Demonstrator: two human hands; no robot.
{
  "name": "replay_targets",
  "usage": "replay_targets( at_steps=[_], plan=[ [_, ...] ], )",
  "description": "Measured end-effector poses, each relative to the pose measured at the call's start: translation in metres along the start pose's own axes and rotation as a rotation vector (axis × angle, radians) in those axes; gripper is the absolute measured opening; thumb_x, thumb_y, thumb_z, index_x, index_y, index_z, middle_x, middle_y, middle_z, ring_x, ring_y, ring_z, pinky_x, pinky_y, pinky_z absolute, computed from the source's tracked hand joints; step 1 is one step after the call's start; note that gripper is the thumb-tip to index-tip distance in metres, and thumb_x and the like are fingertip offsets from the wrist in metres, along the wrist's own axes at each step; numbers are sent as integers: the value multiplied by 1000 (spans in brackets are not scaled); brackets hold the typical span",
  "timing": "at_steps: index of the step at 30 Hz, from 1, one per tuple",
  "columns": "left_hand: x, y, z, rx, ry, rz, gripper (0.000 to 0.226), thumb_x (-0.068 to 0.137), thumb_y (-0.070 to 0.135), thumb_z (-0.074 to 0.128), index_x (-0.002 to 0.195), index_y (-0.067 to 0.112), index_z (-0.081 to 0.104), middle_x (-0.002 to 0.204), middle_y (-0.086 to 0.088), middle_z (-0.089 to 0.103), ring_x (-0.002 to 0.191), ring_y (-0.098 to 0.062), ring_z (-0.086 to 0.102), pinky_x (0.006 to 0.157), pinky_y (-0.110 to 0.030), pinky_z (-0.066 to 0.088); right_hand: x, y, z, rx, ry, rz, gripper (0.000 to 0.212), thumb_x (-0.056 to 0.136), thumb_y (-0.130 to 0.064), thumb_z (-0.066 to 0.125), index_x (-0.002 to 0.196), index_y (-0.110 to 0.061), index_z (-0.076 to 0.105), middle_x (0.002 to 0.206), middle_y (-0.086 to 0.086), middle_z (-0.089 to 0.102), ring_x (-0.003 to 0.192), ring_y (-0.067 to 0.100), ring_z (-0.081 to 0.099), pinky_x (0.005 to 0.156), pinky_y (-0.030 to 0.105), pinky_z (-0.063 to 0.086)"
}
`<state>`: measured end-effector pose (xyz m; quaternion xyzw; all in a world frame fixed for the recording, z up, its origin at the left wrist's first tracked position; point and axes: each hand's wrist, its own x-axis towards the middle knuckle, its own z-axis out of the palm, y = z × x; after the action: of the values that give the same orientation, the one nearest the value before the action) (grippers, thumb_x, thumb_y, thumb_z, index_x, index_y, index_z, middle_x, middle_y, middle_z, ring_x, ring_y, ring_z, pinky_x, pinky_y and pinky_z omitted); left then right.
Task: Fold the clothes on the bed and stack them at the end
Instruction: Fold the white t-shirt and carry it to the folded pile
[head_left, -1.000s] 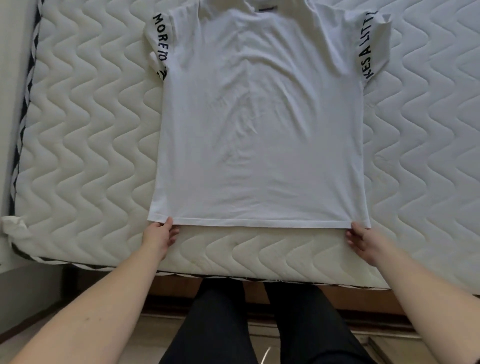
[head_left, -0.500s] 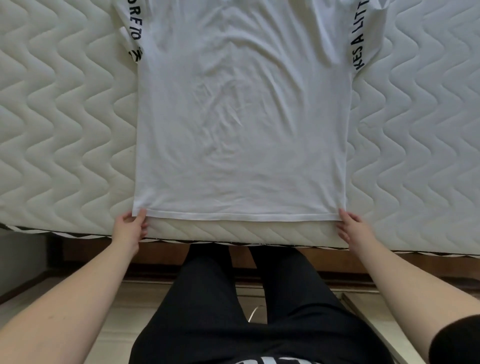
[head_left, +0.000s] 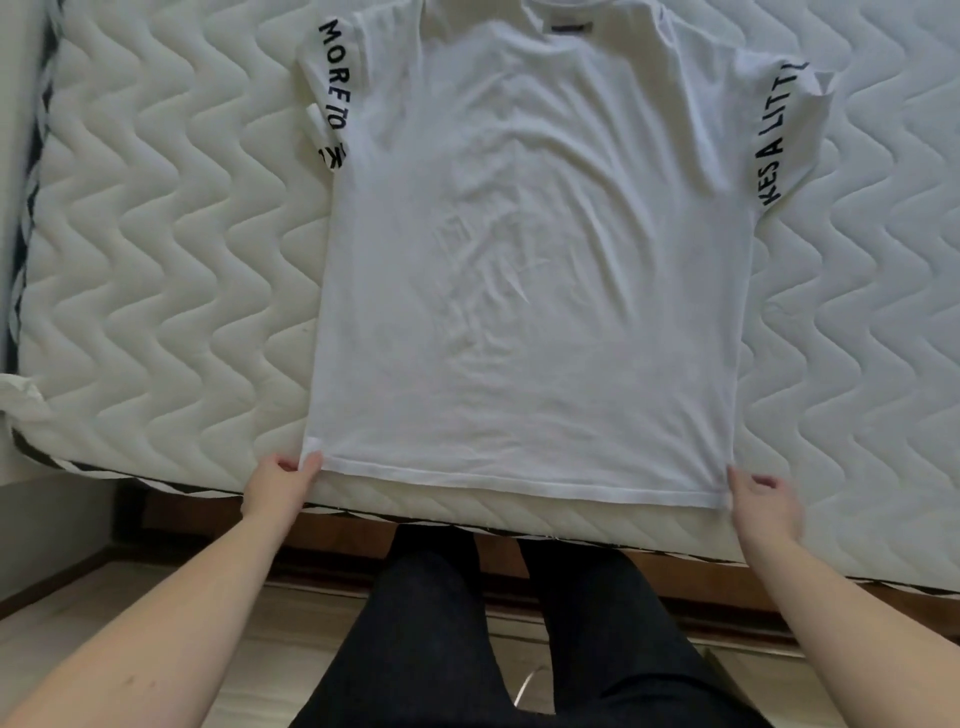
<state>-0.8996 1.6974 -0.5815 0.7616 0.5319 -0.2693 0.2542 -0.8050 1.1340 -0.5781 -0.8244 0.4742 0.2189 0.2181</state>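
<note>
A white T-shirt (head_left: 530, 260) with black lettering on both sleeves lies spread flat on the quilted mattress (head_left: 156, 260), collar away from me, hem near the front edge. My left hand (head_left: 280, 486) pinches the hem's left corner between thumb and fingers. My right hand (head_left: 763, 501) holds the hem's right corner, thumb against the cloth edge.
The mattress's front edge (head_left: 467, 514) runs just below the hem, with the wooden bed frame (head_left: 675, 582) and floor beneath it. My legs in black trousers (head_left: 467, 649) stand against the bed. A scrap of white cloth (head_left: 21, 395) shows at the mattress's left corner.
The view has tilted back up, showing the collar and sleeves again. Both hands keep hold of the hem corners, and the hem now lies slightly slanted, lower on the right.
</note>
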Motion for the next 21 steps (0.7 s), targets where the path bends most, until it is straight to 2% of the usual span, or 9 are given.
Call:
replay_targets(
  at_steps=[3,5,9,13,16,19,21],
  plan=[
    [4,24,-13,25,148,84,35,86,43,63,93,10,54,97,-15,62,90,-34,55,76,-40,41,-10,-42,1,42,130,-182,44,96,-45,51,116,-6,54,119,20,55,106,39,55,87,45,44],
    [11,51,-17,31,177,190,31,87,38,62,94,9,55,98,-14,62,94,-35,56,79,-41,44,-15,-81,10,62,147,-303,39,98,-39,49,114,-4,54,114,21,55,103,38,54,89,47,43],
    [25,125,-27,14,235,462,21,88,24,62,100,7,60,95,-12,61,96,-35,55,84,-43,43,-27,-173,39,118,65,-513,30,97,-34,51,110,-8,57,102,16,58,93,33,56,86,46,46],
    [42,195,-35,69,244,702,27,88,18,61,113,8,61,109,-15,61,106,-35,54,92,-43,42,-41,-258,65,158,-6,-719,26,97,-35,51,113,-15,57,98,2,55,87,21,56,83,41,48],
    [63,239,-46,77,240,784,35,90,20,59,125,11,58,122,-13,56,113,-33,51,96,-42,39,-46,-313,86,165,-57,-830,30,98,-33,51,123,-18,58,104,-3,57,99,18,57,87,32,44],
    [91,274,-61,99,256,821,41,92,21,57,132,12,53,129,-13,52,119,-33,48,98,-42,37,-50,-358,107,49,-96,-947,41,100,-34,49,138,-21,50,128,1,56,121,20,50,107,40,38],
    [112,293,-72,111,256,833,45,92,22,56,136,13,50,133,-13,50,123,-33,46,100,-42,37,-51,-386,121,-84,-102,-1018,49,101,-37,46,147,-21,41,147,3,45,137,22,37,116,42,27]
  ],
)
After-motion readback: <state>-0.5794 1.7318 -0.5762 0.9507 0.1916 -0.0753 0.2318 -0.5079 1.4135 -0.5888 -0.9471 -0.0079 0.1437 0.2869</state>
